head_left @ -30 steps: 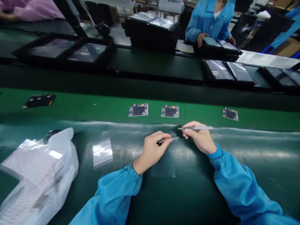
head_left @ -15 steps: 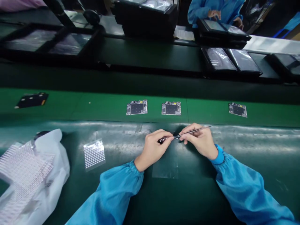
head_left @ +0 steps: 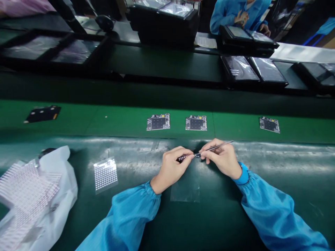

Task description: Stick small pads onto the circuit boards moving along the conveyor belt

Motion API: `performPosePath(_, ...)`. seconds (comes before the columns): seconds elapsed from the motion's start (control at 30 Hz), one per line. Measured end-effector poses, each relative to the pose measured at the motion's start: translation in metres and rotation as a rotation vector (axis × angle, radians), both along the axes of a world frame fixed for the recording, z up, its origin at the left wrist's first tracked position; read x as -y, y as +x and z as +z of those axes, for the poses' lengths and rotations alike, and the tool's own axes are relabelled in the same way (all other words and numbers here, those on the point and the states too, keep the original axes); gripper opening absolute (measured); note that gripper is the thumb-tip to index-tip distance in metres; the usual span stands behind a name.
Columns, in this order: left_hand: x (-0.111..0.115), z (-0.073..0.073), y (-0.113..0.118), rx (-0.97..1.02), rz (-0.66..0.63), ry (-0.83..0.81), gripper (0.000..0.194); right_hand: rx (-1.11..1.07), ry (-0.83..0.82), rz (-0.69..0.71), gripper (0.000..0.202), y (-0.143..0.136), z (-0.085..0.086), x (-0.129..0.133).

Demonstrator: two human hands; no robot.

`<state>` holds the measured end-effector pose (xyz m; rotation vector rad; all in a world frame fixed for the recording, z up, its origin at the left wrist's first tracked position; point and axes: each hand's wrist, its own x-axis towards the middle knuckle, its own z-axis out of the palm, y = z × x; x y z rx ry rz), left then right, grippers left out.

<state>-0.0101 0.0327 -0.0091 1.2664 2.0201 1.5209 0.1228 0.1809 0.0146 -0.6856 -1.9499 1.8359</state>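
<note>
My left hand pinches a small dark strip with white dots between thumb and fingertips, above the dark green mat. In my right hand is a pair of thin metal tweezers. Their tip end meets the far end of the strip, where the two hands nearly touch. What exactly the tips grip is too small to tell. A clear film lies on the mat below my hands. Off to the left rests a clear sheet with rows of white dots.
Circuit boards lie along the bright green strip beyond the mat, with a dark board at its left. A white bag with dotted sheets is at near left. Black trays stand behind; a co-worker's hand is farther back.
The circuit boards on the bright green strip have shifted slightly right, while the trays behind appear slightly farther left. My hands keep nearly the same pose. The co-worker's hand has risen a little.
</note>
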Motion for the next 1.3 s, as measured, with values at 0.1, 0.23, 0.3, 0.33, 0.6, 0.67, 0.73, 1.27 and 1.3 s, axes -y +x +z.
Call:
performPosePath(0.1,0.000,-0.001,0.000,-0.009,0.000,0.013,0.011,0.002,-0.011,-0.007,0.020,-0.001,0.001,-0.001)
performPosePath(0.23,0.001,-0.002,-0.001,-0.018,-0.004,0.016,0.010,0.007,-0.047,0.001,0.020,-0.002,0.000,-0.001)
performPosePath(0.3,0.001,-0.001,-0.001,-0.019,-0.003,0.012,0.011,0.013,-0.061,0.007,0.021,-0.003,0.000,0.000)
performPosePath(0.33,0.001,-0.001,-0.001,-0.018,-0.003,0.009,0.011,0.016,-0.066,0.009,0.022,-0.003,0.000,0.000)
performPosePath(0.6,0.001,-0.001,-0.001,-0.026,-0.012,0.010,0.012,-0.032,-0.039,-0.061,0.024,-0.008,0.004,-0.012)
performPosePath(0.67,0.001,-0.002,-0.002,-0.034,-0.011,0.020,0.012,-0.064,-0.015,-0.130,0.025,-0.023,0.002,-0.028)
performPosePath(0.73,0.001,-0.003,-0.002,-0.037,-0.011,0.031,0.012,-0.089,0.006,-0.181,0.029,-0.043,-0.004,-0.049)
performPosePath(1.27,0.004,-0.002,-0.006,-0.068,-0.023,0.040,0.013,0.072,0.095,-0.203,0.020,-0.095,-0.035,-0.118)
performPosePath(1.3,0.004,-0.002,-0.006,-0.071,-0.022,0.042,0.014,0.073,0.099,-0.204,0.019,-0.095,-0.035,-0.118)
